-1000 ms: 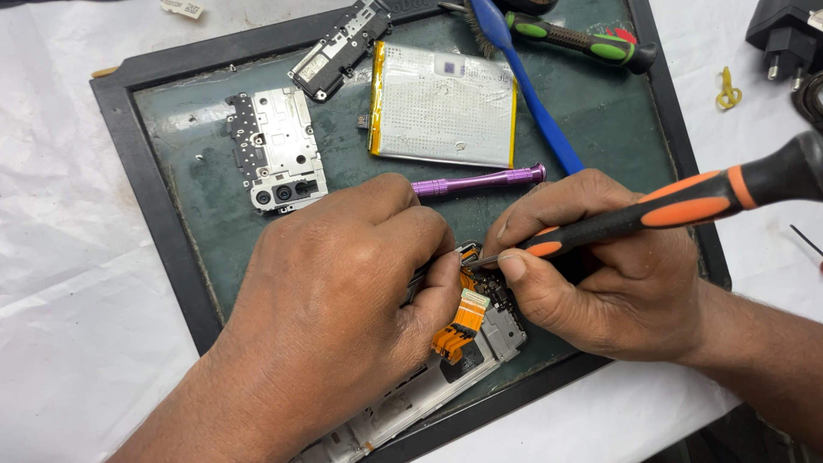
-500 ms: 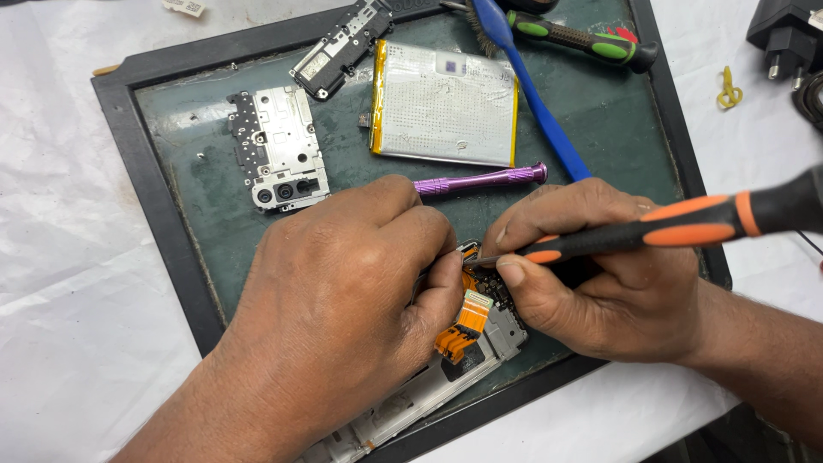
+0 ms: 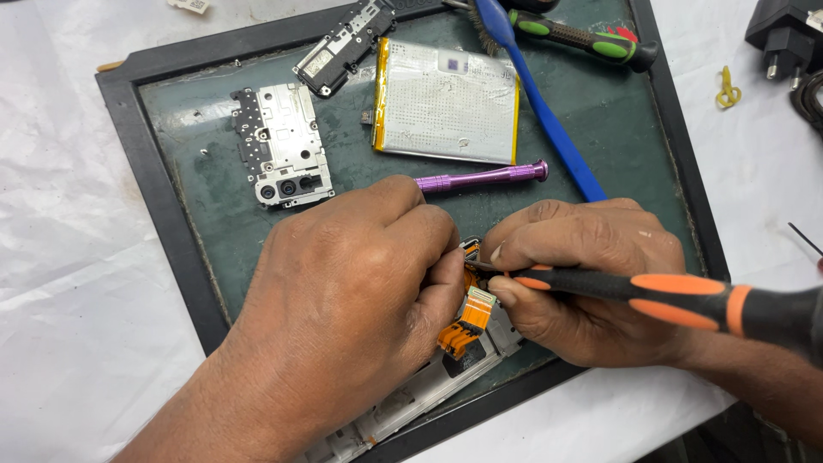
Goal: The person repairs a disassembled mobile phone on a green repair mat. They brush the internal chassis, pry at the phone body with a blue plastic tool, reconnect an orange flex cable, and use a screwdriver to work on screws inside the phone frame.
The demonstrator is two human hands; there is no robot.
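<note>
Two hands on the job, both low on the dark green mat (image 3: 600, 111), which sits in a black frame on white sheeting.

Left hand (image 3: 343, 317): curled, pressing down on the opened phone chassis (image 3: 429, 390). Whether the fingers actually pinch anything, can't tell, as the fingertips are hidden under the knuckles. Chassis is silver, long axis running diagonally from bottom-left up to centre, lower end at the frame's near edge. Orange flex cable (image 3: 467, 324) sticks out of it between the two hands.

Right hand (image 3: 591, 274): clamped around a black-and-orange screwdriver (image 3: 686, 300). Long axis near horizontal, handle out to the right edge, tip pointing left into the chassis just above the flex. Tip itself is too small to make out.

Labels/packaging: the battery (image 3: 446, 103) is a flat silver rectangle with yellow-edged wrap, with a small pale label patch near its top edge, lying upper centre on the mat. A white tag-like scrap (image 3: 189, 5) lies at the top edge on the sheeting.

Others on mat:
- silver shield plate (image 3: 281, 146) with camera holes, left of battery
- small black board (image 3: 343, 47), top, tilted
- purple driver (image 3: 484, 178), just above the hands, lying roughly horizontal
- blue pry tool (image 3: 540, 111), diagonal, right of battery
- green-and-black screwdriver (image 3: 583, 36), top right

Off the mat, a black charger plug (image 3: 784, 34) sits top right.
</note>
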